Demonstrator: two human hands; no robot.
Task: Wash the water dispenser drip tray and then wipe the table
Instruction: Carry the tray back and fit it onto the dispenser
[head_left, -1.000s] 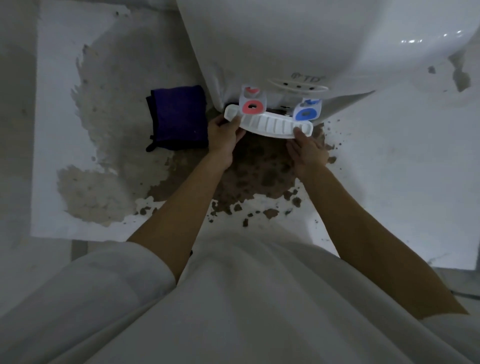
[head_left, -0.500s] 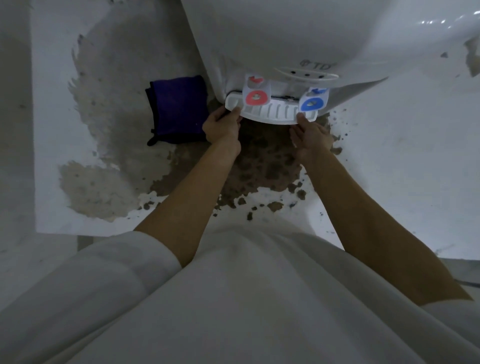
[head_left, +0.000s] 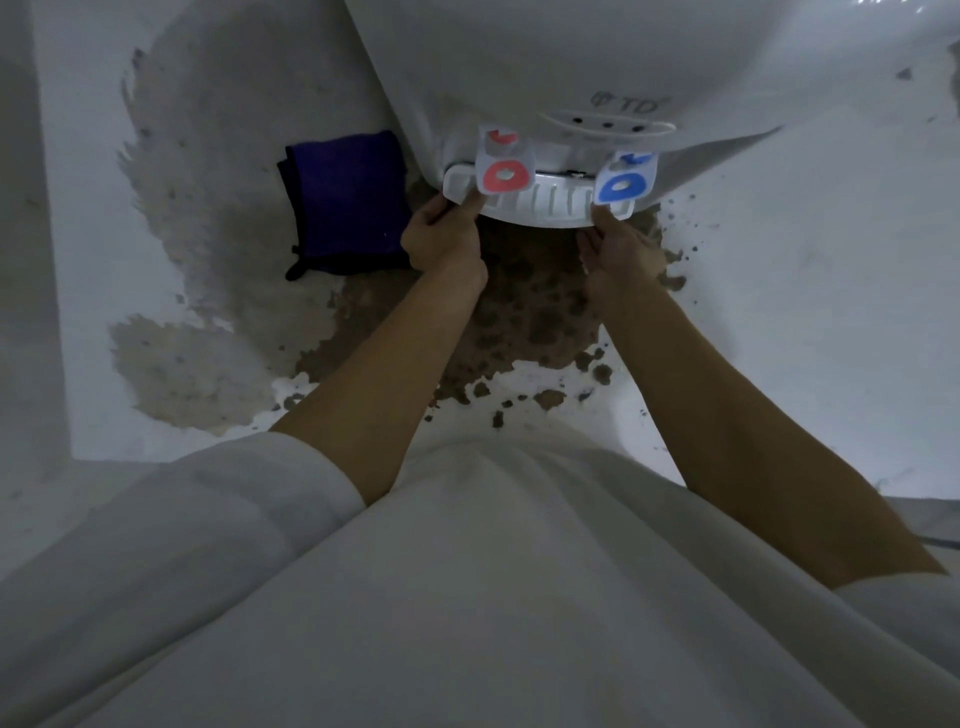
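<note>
A white slotted drip tray sits at the foot of the white water dispenser, under its red tap and blue tap. My left hand grips the tray's left end. My right hand holds its right end, thumb on the rim. The back of the tray is hidden under the dispenser body. A folded purple cloth lies on the white table just left of my left hand.
Brown dirty patches and a wide grey stain cover the table in front of and left of the dispenser. The table's left edge drops to a grey floor. My white sleeves and top fill the lower view.
Both hands have pushed the drip tray back toward the dispenser; it has gone from out in front of the taps to tucked beneath them.
</note>
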